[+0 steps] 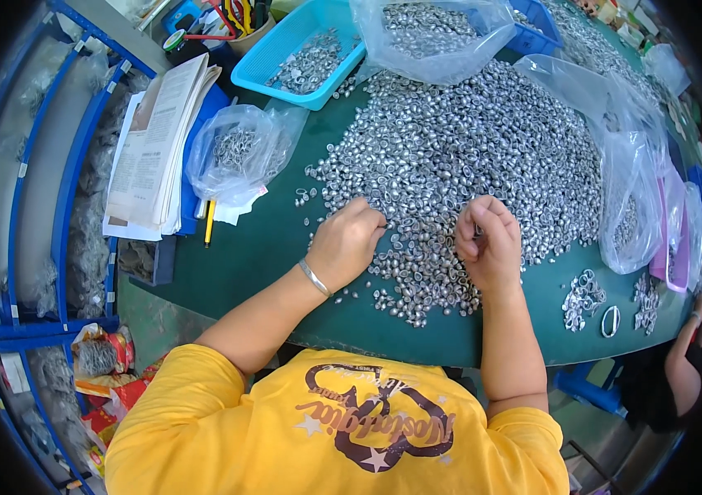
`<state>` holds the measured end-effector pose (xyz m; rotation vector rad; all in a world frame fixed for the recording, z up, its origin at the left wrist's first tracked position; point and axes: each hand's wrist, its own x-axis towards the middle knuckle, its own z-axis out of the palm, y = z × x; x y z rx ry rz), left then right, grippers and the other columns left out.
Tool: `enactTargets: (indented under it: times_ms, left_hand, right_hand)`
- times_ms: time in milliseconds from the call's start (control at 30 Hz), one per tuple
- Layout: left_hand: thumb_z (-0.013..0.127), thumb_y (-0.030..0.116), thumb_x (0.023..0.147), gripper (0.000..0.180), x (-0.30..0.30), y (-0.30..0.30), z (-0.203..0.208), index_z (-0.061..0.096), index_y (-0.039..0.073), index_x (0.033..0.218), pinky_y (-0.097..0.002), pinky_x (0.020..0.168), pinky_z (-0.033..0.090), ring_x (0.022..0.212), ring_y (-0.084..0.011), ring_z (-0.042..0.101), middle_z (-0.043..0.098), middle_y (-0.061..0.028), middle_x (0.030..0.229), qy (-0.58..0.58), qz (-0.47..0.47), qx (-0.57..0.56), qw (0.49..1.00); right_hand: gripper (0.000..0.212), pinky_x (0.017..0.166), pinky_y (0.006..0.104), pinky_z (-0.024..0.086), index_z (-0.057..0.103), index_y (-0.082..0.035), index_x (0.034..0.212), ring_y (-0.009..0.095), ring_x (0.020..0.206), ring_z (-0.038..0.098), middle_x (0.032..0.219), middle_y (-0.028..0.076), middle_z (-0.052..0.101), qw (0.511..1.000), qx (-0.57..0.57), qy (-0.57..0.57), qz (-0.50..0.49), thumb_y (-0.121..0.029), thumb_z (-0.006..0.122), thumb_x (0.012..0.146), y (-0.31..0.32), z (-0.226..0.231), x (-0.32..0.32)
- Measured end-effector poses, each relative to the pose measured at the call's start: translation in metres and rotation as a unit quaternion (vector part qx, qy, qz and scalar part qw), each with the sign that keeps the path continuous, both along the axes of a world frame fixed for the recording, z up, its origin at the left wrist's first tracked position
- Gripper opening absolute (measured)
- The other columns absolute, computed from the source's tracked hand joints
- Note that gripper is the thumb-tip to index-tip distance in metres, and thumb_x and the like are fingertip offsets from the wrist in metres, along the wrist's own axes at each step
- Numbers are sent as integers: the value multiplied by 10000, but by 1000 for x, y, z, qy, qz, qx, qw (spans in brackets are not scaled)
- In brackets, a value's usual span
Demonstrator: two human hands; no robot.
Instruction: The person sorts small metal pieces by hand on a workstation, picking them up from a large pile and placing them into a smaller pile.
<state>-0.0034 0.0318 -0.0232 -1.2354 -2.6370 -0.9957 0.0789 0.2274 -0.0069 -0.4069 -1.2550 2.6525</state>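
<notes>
A wide heap of small silver metal pieces (483, 132), rounded and hollow like little cups, covers the green table in front of me. At its left edge my left hand (346, 246) is closed, knuckles up, with a silver bangle on the wrist. Its fingertips point into the pieces, and whatever they grip is hidden. Over the near part of the heap, my right hand (489, 241) is raised with thumb and fingers curled together. Anything in that pinch is too small to name. A few pieces lie loose beside the left hand.
A turquoise basket (253, 73) and clear bags (231, 169) of metal parts stand left, near newspapers (157, 148) and a yellow pen (210, 224). Right are another clear bag (633, 194), a purple tray (675, 247), metal rings (583, 297) and another person's arm (684, 363). Blue shelving (62, 206) borders the left.
</notes>
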Motion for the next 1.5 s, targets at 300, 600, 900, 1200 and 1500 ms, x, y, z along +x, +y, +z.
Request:
enactTargets:
  times_ms: [300, 600, 900, 1200, 1500]
  left_hand:
    - [683, 46, 710, 101, -4, 0, 5, 624, 21, 787, -315, 562, 442, 602, -231, 540, 531, -100, 685, -74, -12, -20, 997]
    - [670, 46, 753, 63, -5, -6, 9, 626, 22, 792, -263, 546, 428, 597, -129, 522, 569, -42, 726, -223, 12, 31, 974]
    - [574, 32, 845, 88, -8, -26, 15, 572, -5, 925, -170, 483, 346, 620, -71, 441, 569, -62, 844, -731, -30, 262, 629]
    - [634, 45, 756, 46, -22, -3, 12, 638, 11, 788, -223, 517, 384, 583, -95, 467, 497, 18, 624, -289, 4, 145, 946]
    - [654, 66, 710, 34, -15, 12, 11, 639, 65, 741, -354, 605, 478, 680, -271, 577, 524, -82, 721, 58, -81, -78, 992]
  right_hand:
    - [84, 541, 274, 460, 628, -15, 811, 138, 591, 571, 680, 37, 605, 887, 459, 12, -45, -99, 624, 817, -10, -13, -1]
    - [75, 521, 373, 491, 639, -71, 799, 287, 579, 591, 683, 80, 593, 621, 784, 2, -13, -142, 625, 780, -37, -19, -9]
    - [86, 460, 243, 380, 572, -24, 874, 135, 535, 495, 726, 71, 577, 981, 172, -36, 83, -83, 594, 816, -18, -6, -5]
    - [121, 351, 184, 235, 495, -48, 819, 68, 421, 350, 657, 37, 473, 996, -77, 19, -42, -143, 505, 894, -12, 27, -17]
    - [118, 365, 181, 239, 530, -30, 795, 18, 422, 350, 574, -47, 454, 991, 69, -26, -107, -104, 577, 872, -8, 0, -14]
